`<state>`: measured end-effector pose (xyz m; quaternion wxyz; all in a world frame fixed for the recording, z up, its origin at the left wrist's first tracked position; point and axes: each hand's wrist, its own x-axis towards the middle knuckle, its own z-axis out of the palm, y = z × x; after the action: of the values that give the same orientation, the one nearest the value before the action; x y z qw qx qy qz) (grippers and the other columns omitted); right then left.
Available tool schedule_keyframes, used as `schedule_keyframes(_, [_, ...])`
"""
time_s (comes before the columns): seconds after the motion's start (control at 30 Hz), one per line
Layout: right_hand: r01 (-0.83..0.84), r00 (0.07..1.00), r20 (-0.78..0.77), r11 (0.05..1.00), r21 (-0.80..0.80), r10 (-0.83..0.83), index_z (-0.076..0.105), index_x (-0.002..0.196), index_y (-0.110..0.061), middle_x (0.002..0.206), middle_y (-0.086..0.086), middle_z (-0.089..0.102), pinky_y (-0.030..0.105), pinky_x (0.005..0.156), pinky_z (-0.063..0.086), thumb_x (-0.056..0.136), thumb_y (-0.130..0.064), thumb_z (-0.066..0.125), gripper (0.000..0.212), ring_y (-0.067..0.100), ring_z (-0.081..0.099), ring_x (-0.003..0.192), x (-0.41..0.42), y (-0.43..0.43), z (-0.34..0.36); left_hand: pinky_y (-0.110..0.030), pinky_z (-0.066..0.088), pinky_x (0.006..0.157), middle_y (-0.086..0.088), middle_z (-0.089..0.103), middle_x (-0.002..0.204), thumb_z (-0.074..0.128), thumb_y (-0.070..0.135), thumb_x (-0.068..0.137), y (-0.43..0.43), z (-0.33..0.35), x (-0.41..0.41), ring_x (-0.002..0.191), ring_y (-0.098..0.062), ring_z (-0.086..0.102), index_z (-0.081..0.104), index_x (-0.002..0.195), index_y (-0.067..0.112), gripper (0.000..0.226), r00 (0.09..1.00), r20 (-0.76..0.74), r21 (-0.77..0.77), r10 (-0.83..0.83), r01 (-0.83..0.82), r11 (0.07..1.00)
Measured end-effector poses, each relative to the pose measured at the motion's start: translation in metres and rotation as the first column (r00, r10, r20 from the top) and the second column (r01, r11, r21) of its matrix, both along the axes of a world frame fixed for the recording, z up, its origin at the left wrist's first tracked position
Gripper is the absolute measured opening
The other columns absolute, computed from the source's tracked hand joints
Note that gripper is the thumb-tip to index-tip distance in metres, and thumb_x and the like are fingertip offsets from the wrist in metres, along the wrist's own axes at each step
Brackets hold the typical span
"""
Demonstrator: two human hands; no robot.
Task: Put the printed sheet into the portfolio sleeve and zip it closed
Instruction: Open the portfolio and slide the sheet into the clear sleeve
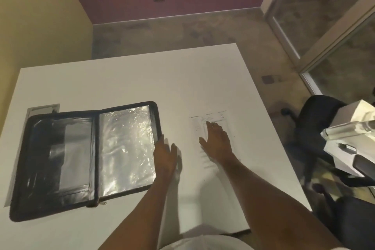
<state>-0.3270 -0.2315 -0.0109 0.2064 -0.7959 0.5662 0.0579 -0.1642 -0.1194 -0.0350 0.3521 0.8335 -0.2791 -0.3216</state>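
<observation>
A black zip portfolio [60,160] lies wide open on the left half of the white table [125,81]. Its right page is a clear plastic sleeve [126,151] that catches the light. My left hand [164,157] rests flat against the portfolio's right edge, fingers together, holding nothing. The printed sheet [221,119] lies flat on the table to the right of the portfolio. My right hand [217,141] lies on the sheet with fingers spread, covering its middle. The zip pull [102,203] hangs at the spine's near end.
A grey cable hatch [43,108] is set in the table behind the portfolio's far left corner. A black office chair [316,126] and white boxes [353,144] stand off the table's right side. The table's right edge runs close to the sheet.
</observation>
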Motion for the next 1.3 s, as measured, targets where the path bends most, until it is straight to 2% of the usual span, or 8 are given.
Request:
schedule_keyframes(0.13, [0.099,0.995,0.015,0.993,0.059,-0.1,0.029,0.16,-0.008,0.159,0.011,0.039,0.039,0.12,0.034,0.104,-0.042,0.053,0.07,0.029,0.039,0.147,-0.045,-0.031,-0.013,-0.033,0.027,0.124,-0.016,0.042,0.164,0.061,0.017,0.102,-0.038,-0.008,-0.04,0.152,-0.029,0.04,0.036,0.159,0.0,0.064,0.998,-0.06,0.052,0.019,-0.016,0.999])
schedule_keyframes(0.3, [0.226,0.973,0.026,0.968,0.108,-0.23,0.038,0.154,-0.004,0.149,0.016,0.05,0.043,0.11,0.044,0.101,-0.041,0.06,0.069,0.033,0.048,0.137,-0.085,-0.059,-0.036,-0.039,0.027,0.128,-0.013,0.039,0.165,0.057,0.016,0.102,-0.07,-0.025,-0.078,0.154,-0.029,0.035,0.034,0.16,0.002,0.064,0.994,-0.105,0.15,0.03,-0.014,0.989])
schedule_keyframes(0.43, [0.324,0.941,0.035,0.925,0.197,-0.337,0.037,0.154,-0.005,0.152,0.015,0.046,0.044,0.112,0.041,0.099,-0.041,0.062,0.07,0.032,0.044,0.141,-0.1,-0.073,-0.05,-0.047,0.056,0.095,-0.02,0.064,0.121,0.058,0.006,0.089,-0.085,-0.038,-0.1,0.119,-0.042,0.062,0.054,0.117,0.0,0.029,0.99,-0.083,0.204,0.112,-0.093,0.974])
schedule_keyframes(0.53, [0.355,0.923,0.068,0.908,0.221,-0.378,0.04,0.151,-0.004,0.148,0.015,0.047,0.046,0.111,0.044,0.097,-0.036,0.064,0.067,0.033,0.042,0.14,-0.103,-0.077,-0.059,-0.049,0.041,0.118,-0.016,0.046,0.158,0.055,0.01,0.096,-0.095,-0.036,-0.115,0.148,-0.035,0.043,0.038,0.155,0.002,0.062,0.99,-0.032,0.278,0.138,-0.124,0.953])
schedule_keyframes(0.7, [0.38,0.899,0.137,0.896,0.23,-0.417,0.047,0.144,0.0,0.14,0.017,0.05,0.044,0.104,0.048,0.095,-0.026,0.065,0.058,0.034,0.045,0.136,-0.099,-0.075,-0.065,-0.049,0.033,0.124,-0.019,0.042,0.16,0.052,0.005,0.095,-0.106,-0.041,-0.131,0.15,-0.035,0.037,0.025,0.161,0.0,0.071,0.988,0.022,0.307,0.153,-0.152,0.939])
schedule_keyframes(1.03, [0.392,0.853,0.244,0.876,0.281,-0.461,0.044,0.151,-0.002,0.146,0.016,0.048,0.038,0.112,0.042,0.093,-0.022,0.068,0.066,0.031,0.045,0.139,-0.093,-0.068,-0.067,-0.046,0.05,0.098,-0.02,0.067,0.123,0.06,0.007,0.092,-0.126,-0.037,-0.127,0.117,-0.04,0.065,0.044,0.144,-0.002,0.055,0.976,0.16,0.388,0.15,-0.202,0.899])
schedule_keyframes(1.2, [0.348,0.867,0.261,0.89,0.294,-0.425,0.041,0.153,-0.002,0.148,0.017,0.045,0.037,0.115,0.039,0.092,-0.021,0.07,0.07,0.032,0.043,0.141,-0.098,-0.067,-0.067,-0.047,0.047,0.102,-0.02,0.065,0.128,0.062,0.015,0.094,-0.139,-0.031,-0.112,0.122,-0.04,0.062,0.047,0.134,0.004,0.043,0.939,0.066,0.517,0.338,-0.322,0.793])
schedule_keyframes(1.3, [0.321,0.876,0.272,0.901,0.291,-0.399,0.04,0.154,-0.002,0.148,0.017,0.045,0.038,0.114,0.041,0.093,-0.02,0.069,0.07,0.032,0.041,0.141,-0.1,-0.067,-0.067,-0.048,0.054,0.102,-0.021,0.063,0.131,0.06,0.009,0.095,-0.135,-0.036,-0.103,0.12,-0.041,0.064,0.055,0.133,-0.002,0.039,0.905,-0.069,0.445,0.42,-0.349,0.825])
